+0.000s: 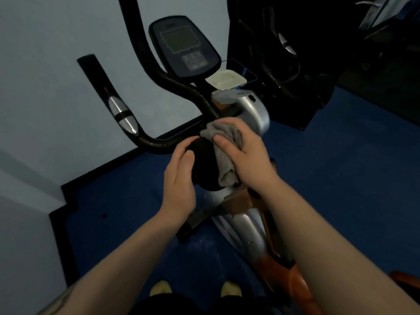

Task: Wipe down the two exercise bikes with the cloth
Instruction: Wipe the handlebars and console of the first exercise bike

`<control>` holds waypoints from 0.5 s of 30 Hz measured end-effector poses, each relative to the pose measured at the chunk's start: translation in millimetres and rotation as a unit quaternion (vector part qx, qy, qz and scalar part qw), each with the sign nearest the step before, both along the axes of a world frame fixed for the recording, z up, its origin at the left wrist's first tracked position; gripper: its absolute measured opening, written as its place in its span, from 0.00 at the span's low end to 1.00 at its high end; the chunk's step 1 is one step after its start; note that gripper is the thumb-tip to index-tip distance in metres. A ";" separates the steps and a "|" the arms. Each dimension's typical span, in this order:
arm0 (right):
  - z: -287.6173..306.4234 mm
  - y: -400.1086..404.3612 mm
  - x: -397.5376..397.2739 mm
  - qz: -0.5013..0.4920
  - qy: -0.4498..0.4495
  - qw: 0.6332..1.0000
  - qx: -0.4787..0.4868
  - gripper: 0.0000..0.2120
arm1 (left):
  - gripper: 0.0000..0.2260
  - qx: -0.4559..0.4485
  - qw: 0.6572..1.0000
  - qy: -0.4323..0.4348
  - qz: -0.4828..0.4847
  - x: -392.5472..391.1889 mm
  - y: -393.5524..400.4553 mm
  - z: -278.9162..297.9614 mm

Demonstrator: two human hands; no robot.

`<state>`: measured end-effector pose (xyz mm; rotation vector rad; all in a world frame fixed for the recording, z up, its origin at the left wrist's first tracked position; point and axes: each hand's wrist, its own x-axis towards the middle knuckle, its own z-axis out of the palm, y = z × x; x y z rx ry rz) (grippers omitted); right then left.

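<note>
We are mid-wipe on the silver-and-orange exercise bike (245,123) at frame centre: our right hand (245,160) presses the crumpled grey cloth (223,151) onto its black round knob (204,164), our straight-fingered left hand (179,176) steadying it. The dark second bike (284,48), upper right, likely remains.

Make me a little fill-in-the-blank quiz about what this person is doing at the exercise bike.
1. The right hand holds a grey ____ against the bike's black padded part.
2. The left hand rests on the padded part and holds ____.
3. The console sits between the ____.
4. The floor is ____ in colour.

Missing words: cloth; nothing; handlebars; blue
</note>
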<state>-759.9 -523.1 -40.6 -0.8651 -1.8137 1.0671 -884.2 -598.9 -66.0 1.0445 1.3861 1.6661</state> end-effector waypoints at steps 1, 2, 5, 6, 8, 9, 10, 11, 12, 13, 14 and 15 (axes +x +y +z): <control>-5.4 -6.4 -4.0 -0.038 0.026 0.999 0.000 0.11 | 0.15 0.004 1.000 -0.009 0.015 4.1 0.3 1.1; -15.6 -18.0 -9.1 -0.086 0.061 0.994 -0.006 0.11 | 0.15 0.006 1.000 -0.010 0.029 7.9 0.9 1.7; -38.3 -56.5 -22.3 -0.145 0.172 0.968 -0.114 0.14 | 0.15 0.012 0.999 -0.006 0.043 10.8 1.8 0.7; -42.4 -56.8 -22.0 -0.141 0.171 0.969 -0.112 0.13 | 0.15 0.011 0.999 -0.005 0.039 9.0 1.2 -0.7; -37.1 -36.4 -12.3 -0.128 0.081 0.988 -0.013 0.11 | 0.15 0.004 1.000 -0.007 0.024 5.3 -0.9 -0.9; -30.6 -22.5 -6.4 -0.099 0.026 0.994 0.042 0.11 | 0.15 0.006 1.000 -0.004 0.021 4.5 -1.9 0.2; -25.2 -9.5 -2.5 -0.068 -0.017 0.994 0.086 0.12 | 0.15 0.009 1.000 0.001 0.023 4.4 -2.3 0.6; -21.4 -0.3 -0.2 -0.042 -0.044 0.993 0.102 0.12 | 0.15 0.010 1.000 0.002 0.028 5.4 -2.2 1.0; -20.6 2.5 0.5 -0.030 -0.043 0.994 0.095 0.12 | 0.15 0.011 0.999 -0.004 0.035 7.4 -2.1 1.6; -21.0 -1.2 -1.1 -0.034 -0.022 0.996 0.079 0.12 | 0.15 0.012 0.999 -0.015 0.046 9.7 -2.3 1.8; -23.2 -9.2 -4.0 -0.048 0.017 0.997 0.054 0.12 | 0.15 0.011 0.998 -0.026 0.057 12.0 -2.4 1.8; -26.9 -18.9 -6.7 -0.067 0.059 0.996 0.023 0.12 | 0.15 0.009 0.997 -0.036 0.067 13.7 -2.3 1.8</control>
